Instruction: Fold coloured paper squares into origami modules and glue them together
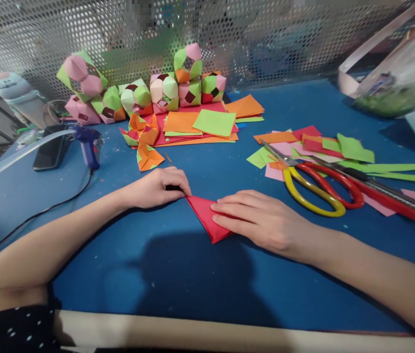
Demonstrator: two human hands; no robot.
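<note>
A folded piece of red paper [205,215] lies on the blue table, its shape a triangle with one tip toward me. My left hand [161,186] pinches its upper left corner between thumb and forefinger. Flat across its right side rests my right hand [262,218], fingers stretched out and pressing the paper down; the part beneath them is hidden. Just beyond my left hand are folded orange paper pieces [147,137]. Scissors [313,186] with one yellow and one red handle lie to the right of my right hand, on coloured paper scraps.
Paper sheets [207,122] are stacked behind, with several folded paper balls [163,93] along the perforated metal screen [266,44]. On the left are a glue gun [86,147] with its cord, a dark phone [51,149] and a pale bottle [18,95]. A plastic bag [405,68] stands back right.
</note>
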